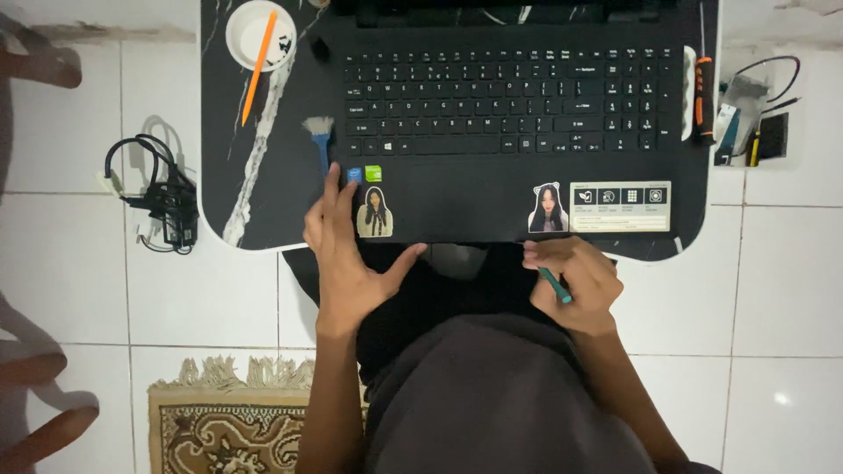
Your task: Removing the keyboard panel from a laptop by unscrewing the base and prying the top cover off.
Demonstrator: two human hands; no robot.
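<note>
A black laptop (492,132) lies open on a black marbled table (230,132), keyboard facing me, with small stickers on its palm rest. My left hand (347,254) rests flat with fingers apart at the laptop's front left corner, thumb stretched under the front edge. My right hand (575,279) is closed around a thin teal tool (555,285) just below the laptop's front right edge. My lap in dark clothes fills the bottom middle.
A white dish (250,44) with an orange stick (259,66) stands at the table's back left; a small blue brush (320,140) lies beside the laptop. An orange-handled screwdriver (702,96) lies right. A black cable bundle (162,197) sits on the white tiled floor, a patterned rug (219,421) below.
</note>
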